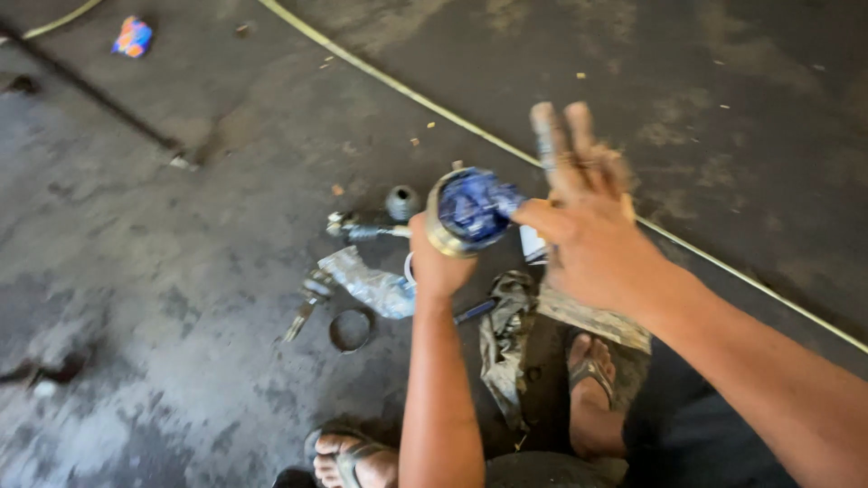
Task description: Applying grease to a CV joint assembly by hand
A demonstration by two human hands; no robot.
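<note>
From where I watch, the thing in hand is a round metal cup-shaped part (pixel 467 211), its mouth packed with blue grease and turned up toward the camera, held above the dark floor (pixel 181 271) in front of the person's knees. My left hand (pixel 436 262) is clenched around its lower body from beneath, so the part's long axis runs roughly from that fist up toward the lens, with the greasy opening at the far end from the grip. My right hand (pixel 583 226) is the one working at the opening: it sits just to the right of the part, one fingertip touching the blue grease at the rim, the other fingers spread and raised; it grasps nothing. It is blurred, so I cannot tell more of the contact. Below the part lie a crumpled clear plastic bag (pixel 371 285), a metal ring (pixel 351 329), a small grey cap (pixel 402 201) and a thin shaft-like piece (pixel 366 230). A dirty rag (pixel 506 334) lies between the sandalled feet (pixel 592 380). A pale cord (pixel 380 77) crosses the floor behind.
</note>
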